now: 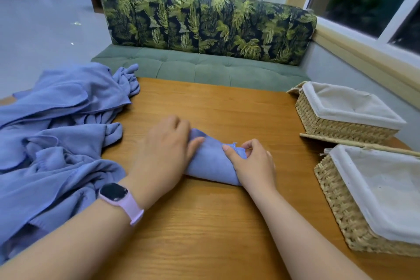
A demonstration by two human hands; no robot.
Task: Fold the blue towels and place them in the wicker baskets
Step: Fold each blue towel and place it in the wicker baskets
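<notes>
A: Head view, status of hands: I read the left hand (166, 150) lying palm-down on the left end of the rolled blue towel (210, 161), fingers straight and together, pressing it onto the wooden table (204, 223). A watch with a pale pink strap (121, 200) sits on that wrist.

B: Right hand?

A: I see the right hand (252, 163) curled over the right end of the roll, thumb and forefinger pinching the stitched edge of the cloth.

B: Location of task items?

A: The roll lies at table centre, near me. A heap of unfolded blue towels (56, 132) covers the left side, apart from the roll. Two lined wicker baskets stand at the right edge: the far basket (345, 111) and the near basket (372, 198), each showing white liner. A sofa with leaf-print cushions (204, 20) sits beyond the far edge.
</notes>
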